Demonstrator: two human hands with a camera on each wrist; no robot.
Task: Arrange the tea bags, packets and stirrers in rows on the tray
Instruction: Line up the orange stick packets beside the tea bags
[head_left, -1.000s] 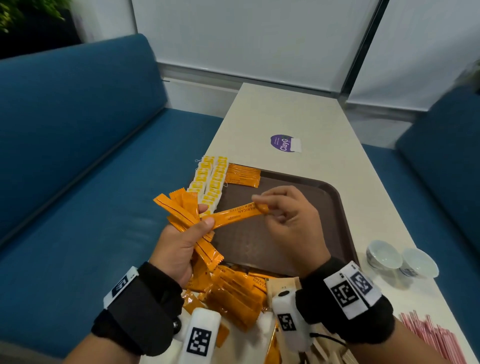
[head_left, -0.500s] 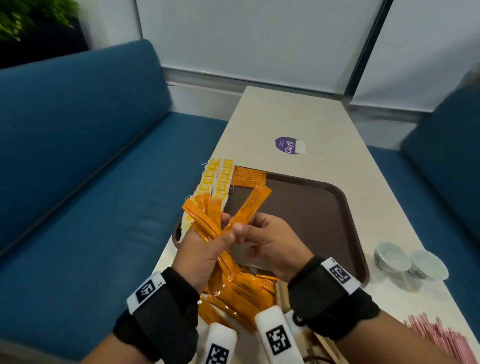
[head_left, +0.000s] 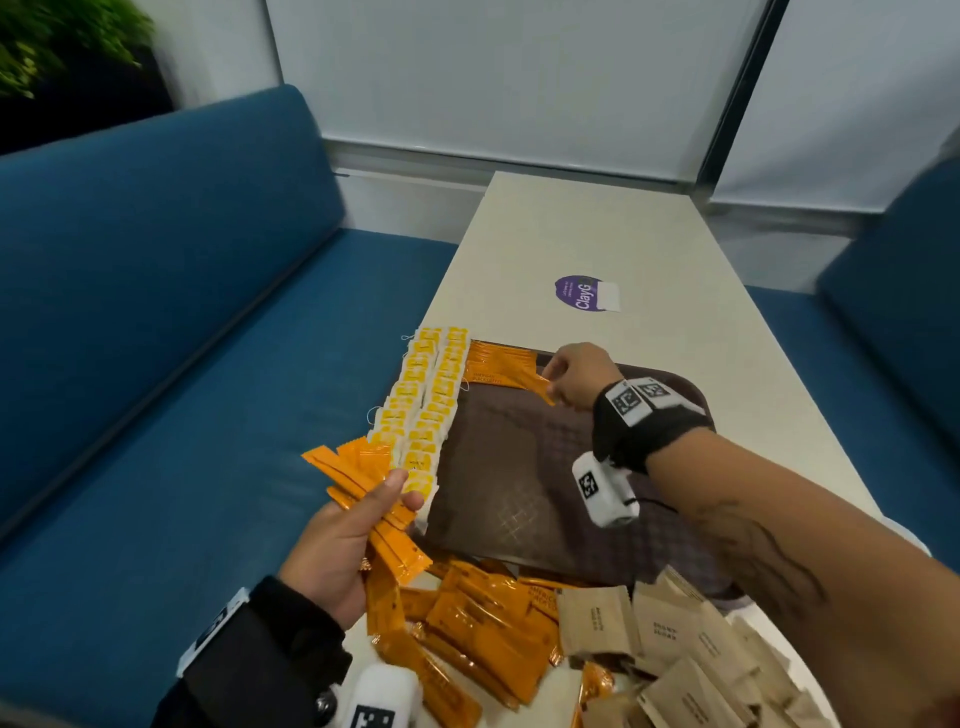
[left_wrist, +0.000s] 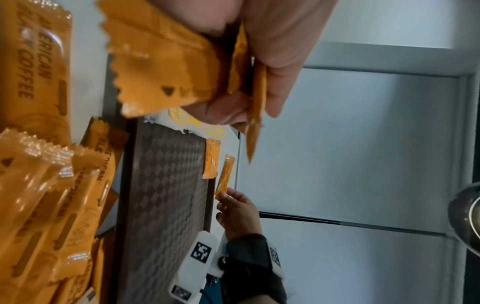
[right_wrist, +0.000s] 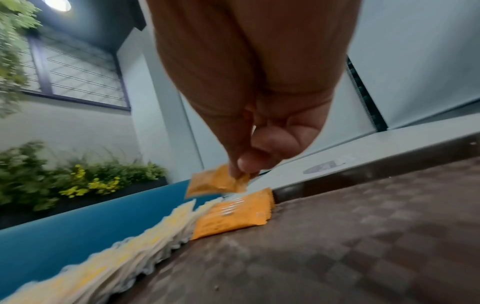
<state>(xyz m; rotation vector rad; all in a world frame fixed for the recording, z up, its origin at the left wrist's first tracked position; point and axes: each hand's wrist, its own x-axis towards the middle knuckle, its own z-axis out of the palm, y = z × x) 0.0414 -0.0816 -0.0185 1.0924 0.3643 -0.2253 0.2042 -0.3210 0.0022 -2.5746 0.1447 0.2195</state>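
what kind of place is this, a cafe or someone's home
Probably a cafe or office break area, not a home: blue booth seats flank a narrow table, and a brown serving tray holds bulk coffee packets and tea bags.

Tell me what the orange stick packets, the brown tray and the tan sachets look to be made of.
Orange stick packets: glossy plastic or foil-laminate film, judging by the bright glints and zigzag-cut crimped ends.
Brown tray: likely moulded plastic, matte, with an embossed diamond texture and a raised rim.
Tan sachets: probably kraft paper; dull, no glare, printed in dark ink.
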